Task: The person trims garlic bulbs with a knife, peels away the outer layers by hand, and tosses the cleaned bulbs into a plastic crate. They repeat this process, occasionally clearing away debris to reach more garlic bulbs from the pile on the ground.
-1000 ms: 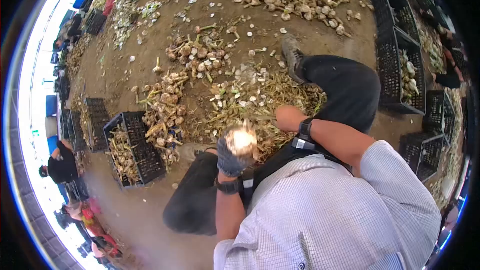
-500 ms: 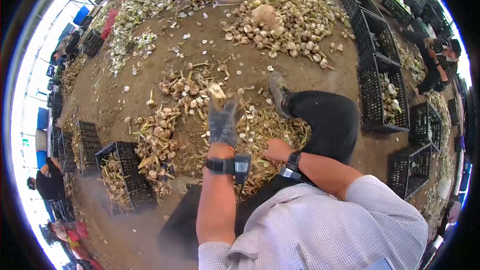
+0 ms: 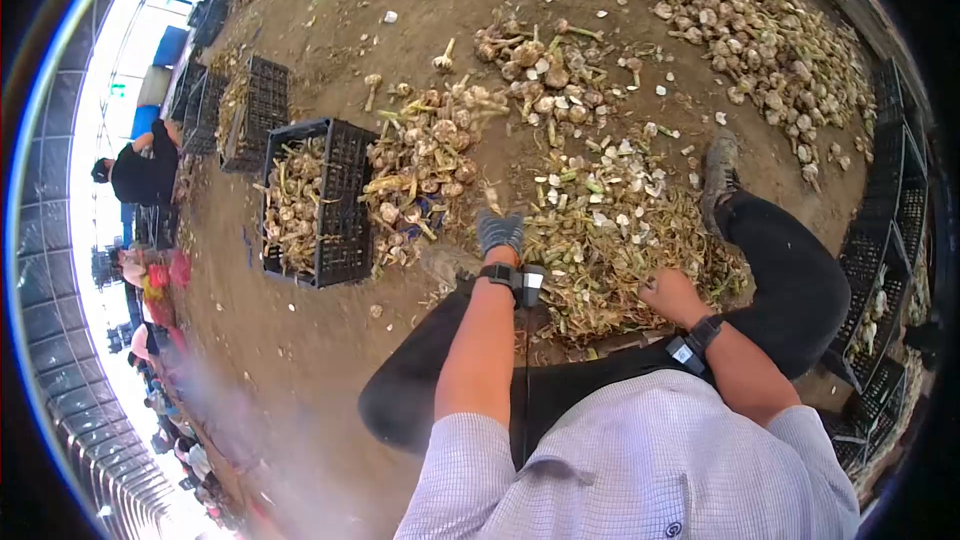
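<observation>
My left hand (image 3: 500, 233), in a grey glove, is closed on a garlic bulb (image 3: 490, 198) that shows past its fingers, beside a heap of untrimmed garlic (image 3: 440, 145). My right hand (image 3: 672, 297) is bare and closed low over a litter of cut stalks and skins (image 3: 610, 240); what it holds, if anything, is too small to make out. Ahead of the left hand lies a smaller group of bulbs (image 3: 555, 70) with stems. At the left, a black crate (image 3: 345, 210) is filled with stemmed garlic (image 3: 295, 195).
A large garlic pile (image 3: 770, 40) spreads at the upper right. Black crates (image 3: 885, 240) stand along the right edge, and another crate (image 3: 262, 110) stands at the left. A person in black (image 3: 145, 170) is at the far left. My shoe (image 3: 720, 175) rests beside the litter.
The view has turned left, so the crate and heaps appear farther right. My left hand, blurred near a pale bulb before, is now lower beside the heap. My right hand stays low and closed.
</observation>
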{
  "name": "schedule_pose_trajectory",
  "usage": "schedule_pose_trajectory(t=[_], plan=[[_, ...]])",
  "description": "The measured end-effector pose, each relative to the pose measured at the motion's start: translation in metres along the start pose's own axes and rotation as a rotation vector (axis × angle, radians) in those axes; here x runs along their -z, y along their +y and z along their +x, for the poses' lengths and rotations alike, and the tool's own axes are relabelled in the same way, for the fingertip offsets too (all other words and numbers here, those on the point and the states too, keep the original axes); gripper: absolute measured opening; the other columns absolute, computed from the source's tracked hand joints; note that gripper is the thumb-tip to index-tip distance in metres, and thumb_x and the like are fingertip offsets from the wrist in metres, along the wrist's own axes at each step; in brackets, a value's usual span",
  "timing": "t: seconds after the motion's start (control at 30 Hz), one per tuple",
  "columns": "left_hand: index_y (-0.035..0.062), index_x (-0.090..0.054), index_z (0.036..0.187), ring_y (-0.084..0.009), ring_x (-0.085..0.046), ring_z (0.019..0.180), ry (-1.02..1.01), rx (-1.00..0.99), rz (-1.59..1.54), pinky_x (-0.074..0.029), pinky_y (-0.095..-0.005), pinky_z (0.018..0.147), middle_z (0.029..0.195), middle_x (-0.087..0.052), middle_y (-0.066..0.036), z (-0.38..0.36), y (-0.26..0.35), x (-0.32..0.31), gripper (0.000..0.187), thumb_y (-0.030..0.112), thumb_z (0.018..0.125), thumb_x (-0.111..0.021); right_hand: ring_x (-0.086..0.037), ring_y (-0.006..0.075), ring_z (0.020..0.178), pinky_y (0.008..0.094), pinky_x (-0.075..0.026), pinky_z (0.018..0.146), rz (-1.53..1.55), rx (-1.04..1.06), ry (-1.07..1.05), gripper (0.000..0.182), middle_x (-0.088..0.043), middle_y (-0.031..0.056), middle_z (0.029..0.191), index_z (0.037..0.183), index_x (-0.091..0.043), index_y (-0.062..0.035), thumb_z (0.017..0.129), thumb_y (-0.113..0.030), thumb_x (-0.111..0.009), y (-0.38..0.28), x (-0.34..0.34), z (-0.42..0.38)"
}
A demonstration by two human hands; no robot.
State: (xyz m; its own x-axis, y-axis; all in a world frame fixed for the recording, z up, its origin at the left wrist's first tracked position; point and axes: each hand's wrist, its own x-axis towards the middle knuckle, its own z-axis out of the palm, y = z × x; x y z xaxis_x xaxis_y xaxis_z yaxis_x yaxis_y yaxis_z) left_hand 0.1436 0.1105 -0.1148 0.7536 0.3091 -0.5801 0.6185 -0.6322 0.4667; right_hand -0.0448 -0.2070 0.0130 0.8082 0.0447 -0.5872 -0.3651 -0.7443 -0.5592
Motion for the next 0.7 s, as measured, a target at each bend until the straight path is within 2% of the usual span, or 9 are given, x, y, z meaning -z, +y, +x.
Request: schedule_pose_trajectory(t=[0.17, 0.2, 0.27, 0.33, 0.37, 0.5, 0.57, 0.67, 0.7], plan=[[-0.0048, -0.037, 0.141, -0.0352, -0.040, 0.132, 0.304, 0.169, 0.176, -0.038, -0.0397, 0.108, 0.146, -0.039, -0.021, 0.052, -0.038, 0.054, 0.079, 0.042, 0.083, -0.065, -0.061, 0.0405, 0.067, 0.0484, -0.050, 0.067, -0.034, -0.032, -0.101, 0.034, -0.062, 0.0252, 0.072, 0.081, -0.065, 0.0059, 0.077, -0.028, -0.064, -0.011, -0.005, 0.012], [-0.0028, -0.036, 0.142, -0.0343, -0.042, 0.131, 0.310, 0.083, 0.330, -0.038, -0.0392, 0.108, 0.146, -0.039, -0.019, 0.098, -0.092, 0.055, 0.079, 0.042, 0.083, -0.066, -0.061, 0.0404, 0.066, 0.0482, -0.050, 0.066, -0.063, -0.060, -0.134, 0.035, -0.062, 0.0247, 0.071, 0.079, -0.064, 0.0054, 0.076, -0.029, -0.064, -0.021, 0.001, 0.013], [0.0047, -0.028, 0.147, -0.0322, -0.034, 0.135, 0.099, 0.075, 0.836, -0.031, -0.0412, 0.112, 0.151, -0.031, -0.014, 0.134, -0.127, 0.068, 0.079, 0.042, 0.086, -0.063, -0.061, 0.0402, 0.065, 0.0475, -0.049, 0.064, -0.033, -0.092, -0.156, 0.036, -0.061, 0.0248, 0.069, 0.076, -0.064, 0.0043, 0.077, -0.032, -0.065, -0.022, -0.005, 0.023], [0.0156, -0.015, 0.153, -0.0299, -0.014, 0.146, -0.370, 0.221, 1.522, -0.016, -0.0462, 0.119, 0.159, -0.013, -0.009, 0.115, -0.083, 0.107, 0.082, 0.043, 0.090, -0.059, -0.060, 0.0401, 0.064, 0.0475, -0.049, 0.063, -0.024, -0.102, -0.172, 0.037, -0.061, 0.0246, 0.068, 0.075, -0.063, 0.0043, 0.077, -0.032, -0.065, -0.023, -0.013, 0.030], [0.0153, -0.018, 0.153, -0.0293, -0.014, 0.146, -0.176, 0.307, 1.275, -0.017, -0.0450, 0.119, 0.160, -0.011, -0.008, 0.151, -0.137, 0.109, 0.075, 0.037, 0.092, -0.057, -0.060, 0.0401, 0.063, 0.0478, -0.049, 0.064, -0.032, -0.095, -0.178, 0.036, -0.061, 0.0244, 0.069, 0.075, -0.063, 0.0049, 0.076, -0.031, -0.065, -0.025, -0.015, 0.032], [0.0061, -0.034, 0.145, -0.0285, -0.038, 0.133, -0.107, 0.536, 0.440, -0.036, -0.0425, 0.105, 0.151, -0.034, -0.011, 0.120, -0.071, 0.136, 0.064, 0.043, 0.095, -0.050, -0.059, 0.0400, 0.063, 0.0483, -0.049, 0.064, -0.050, -0.116, -0.203, 0.036, -0.061, 0.0238, 0.068, 0.074, -0.063, 0.0053, 0.076, -0.030, -0.065, -0.022, -0.023, 0.039], [0.0042, -0.038, 0.144, -0.0289, -0.044, 0.130, -0.048, 0.600, 0.070, -0.041, -0.0441, 0.101, 0.149, -0.039, -0.012, 0.130, -0.074, 0.129, 0.065, 0.046, 0.095, -0.049, -0.059, 0.0401, 0.063, 0.0485, -0.049, 0.064, -0.044, -0.145, -0.205, 0.036, -0.061, 0.0240, 0.068, 0.074, -0.063, 0.0050, 0.076, -0.031, -0.065, -0.022, -0.023, 0.040], [0.0053, -0.038, 0.143, -0.0308, -0.045, 0.128, 0.096, 0.655, -0.422, -0.043, -0.0506, 0.096, 0.150, -0.036, -0.011, 0.176, -0.156, 0.101, 0.070, 0.051, 0.092, -0.051, -0.060, 0.0403, 0.064, 0.0487, -0.048, 0.064, -0.070, -0.127, -0.189, 0.036, -0.061, 0.0245, 0.069, 0.074, -0.063, 0.0048, 0.076, -0.031, -0.065, -0.017, -0.026, 0.042], [0.0060, -0.040, 0.142, -0.0317, -0.046, 0.126, 0.144, 0.621, -0.329, -0.044, -0.0501, 0.095, 0.149, -0.038, -0.011, 0.170, -0.152, 0.103, 0.068, 0.051, 0.092, -0.049, -0.060, 0.0404, 0.065, 0.0487, -0.048, 0.065, -0.081, -0.109, -0.183, 0.037, -0.061, 0.0247, 0.069, 0.074, -0.063, 0.0047, 0.076, -0.032, -0.065, -0.016, -0.028, 0.040]])
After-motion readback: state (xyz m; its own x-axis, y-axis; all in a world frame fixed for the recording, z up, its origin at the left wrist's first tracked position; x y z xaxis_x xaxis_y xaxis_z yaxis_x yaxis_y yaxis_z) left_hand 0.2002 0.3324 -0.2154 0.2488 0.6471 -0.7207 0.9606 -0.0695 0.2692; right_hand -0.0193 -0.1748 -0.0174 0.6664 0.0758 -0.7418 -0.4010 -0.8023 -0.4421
